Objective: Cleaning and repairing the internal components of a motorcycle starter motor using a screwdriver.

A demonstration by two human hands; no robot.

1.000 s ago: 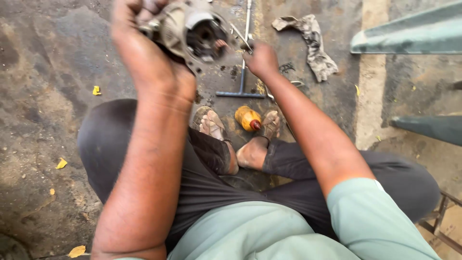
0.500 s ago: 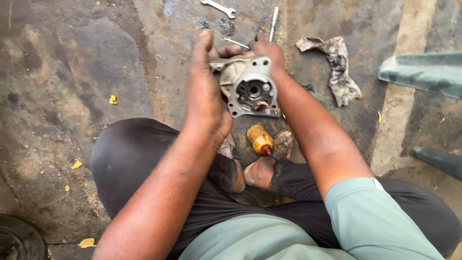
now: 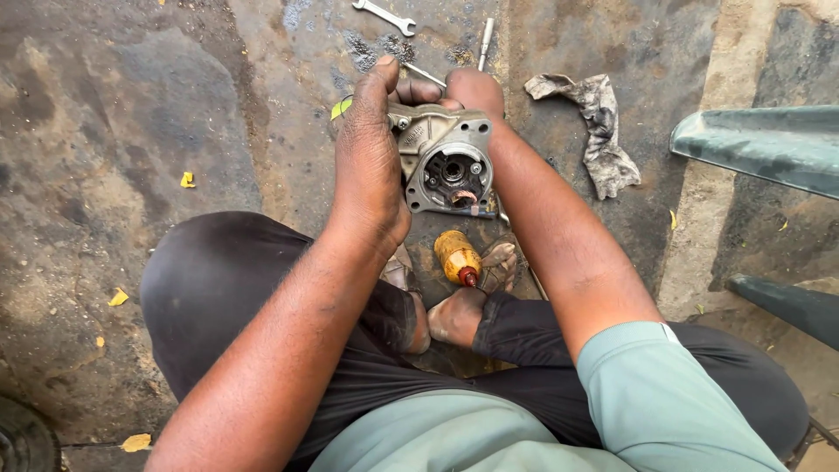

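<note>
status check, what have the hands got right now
Left hand and right hand both grip grey cast-metal housing. Yellow-handled screwdriver lies below, between feet. Nothing blocking.

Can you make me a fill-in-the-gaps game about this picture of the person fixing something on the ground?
1. Both hands hold a grey ____ housing.
2. The dirty rag lies on the ____ side of the right hand.
3. The yellow screwdriver handle lies between the person's ____.
4. Above the left hand lies a silver ____.

Missing words: metal; right; feet; spanner
</note>
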